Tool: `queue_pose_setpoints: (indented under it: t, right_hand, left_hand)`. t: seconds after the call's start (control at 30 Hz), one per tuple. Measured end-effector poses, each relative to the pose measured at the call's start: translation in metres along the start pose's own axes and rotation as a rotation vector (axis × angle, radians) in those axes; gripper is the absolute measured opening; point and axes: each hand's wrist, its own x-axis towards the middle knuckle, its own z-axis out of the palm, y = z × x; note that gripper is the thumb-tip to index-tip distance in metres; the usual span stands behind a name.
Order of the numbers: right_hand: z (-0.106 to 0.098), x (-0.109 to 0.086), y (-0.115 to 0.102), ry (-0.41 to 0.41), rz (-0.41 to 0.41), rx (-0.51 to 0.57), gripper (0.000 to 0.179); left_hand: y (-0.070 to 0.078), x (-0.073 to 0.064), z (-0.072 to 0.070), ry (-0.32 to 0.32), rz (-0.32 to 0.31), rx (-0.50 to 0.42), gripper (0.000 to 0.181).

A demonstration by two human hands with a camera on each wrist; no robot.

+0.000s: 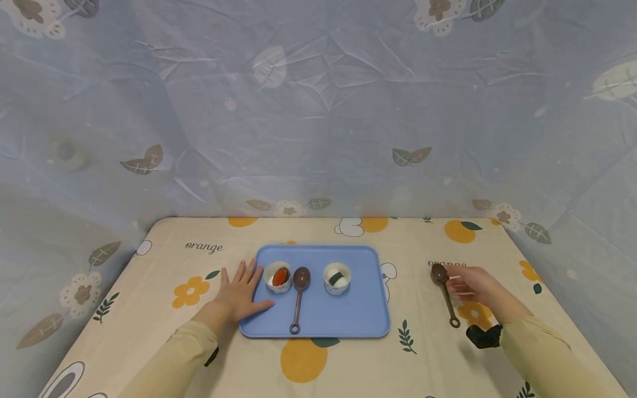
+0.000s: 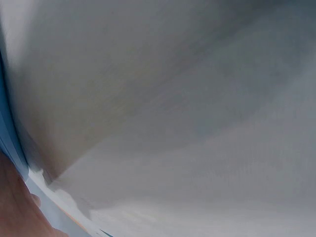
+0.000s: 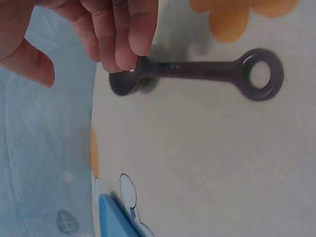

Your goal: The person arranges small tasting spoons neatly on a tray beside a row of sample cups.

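Observation:
My left hand (image 1: 238, 296) lies with spread fingers over the left edge of a blue tray (image 1: 360, 315); its thumb reaches onto the tray. On the tray, a brown spoon (image 1: 298, 304) lies between two small white cups. The left cup (image 1: 269, 282) holds a sushi piece with a red-orange top (image 1: 281, 276); the right cup (image 1: 328, 286) holds a white piece with a dark green band (image 1: 336, 278). Right of the tray, my right hand (image 1: 475, 286) is at the bowl of a second brown spoon (image 3: 197, 70) on the cloth. Its thumb stands apart from the loosely bent fingers.
A cream tablecloth (image 1: 413, 365) printed with oranges, flowers and leaves covers the table. Behind and beside it hangs a blue-grey patterned curtain (image 1: 318, 138). The left wrist view mostly shows a blurred pale surface, with the blue tray edge (image 2: 9, 126) at its left.

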Motion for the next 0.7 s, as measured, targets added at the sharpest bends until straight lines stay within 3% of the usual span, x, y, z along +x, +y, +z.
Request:
queue_pose_setpoints:
  t: [0.7]
  right_hand:
    - [0.002,0.014,0.02,0.08,0.086,-0.052,0.057]
  left_hand:
    - [-0.001,-0.001,-0.001,0.006,0.006,-0.005,0.093]
